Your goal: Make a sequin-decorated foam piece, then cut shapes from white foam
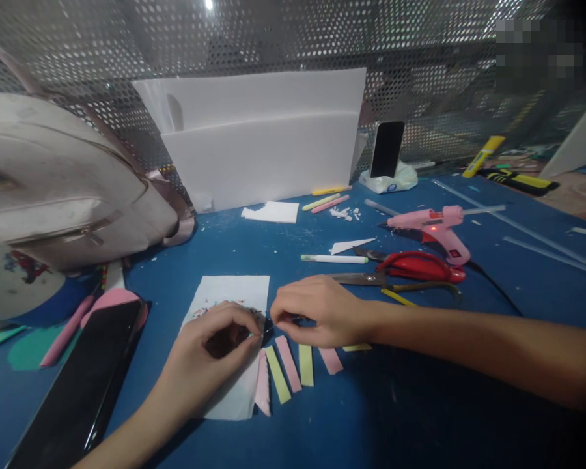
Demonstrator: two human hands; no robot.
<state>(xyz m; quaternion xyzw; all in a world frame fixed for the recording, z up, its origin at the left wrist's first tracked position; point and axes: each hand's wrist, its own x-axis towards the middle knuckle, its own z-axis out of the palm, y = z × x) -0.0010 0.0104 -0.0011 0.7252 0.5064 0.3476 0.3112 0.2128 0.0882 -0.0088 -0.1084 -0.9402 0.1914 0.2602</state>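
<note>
My left hand (pixel 217 348) is over a white sheet of paper (pixel 239 286), thumb and forefinger pinched together. Close by on the right, my right hand (pixel 320 311) is closed too, its fingertips turned toward the left ones. Something thin and dark shows in the small gap between the two hands, too fine to name. On the paper behind my left hand lie several tiny coloured bits. Below the hands is a row of short strips, among them a pink strip (pixel 288 365) and a yellow strip (pixel 306 366), some partly covered by my right hand.
Scissors (pixel 356 279), red-handled pliers (pixel 410 266) and a pink glue gun (pixel 427 223) with its cord lie right. A phone (pixel 388 150) stands at the back beside a white board (pixel 264 150). Left are a backpack (pixel 53 169) and a glossy black object (pixel 78 391).
</note>
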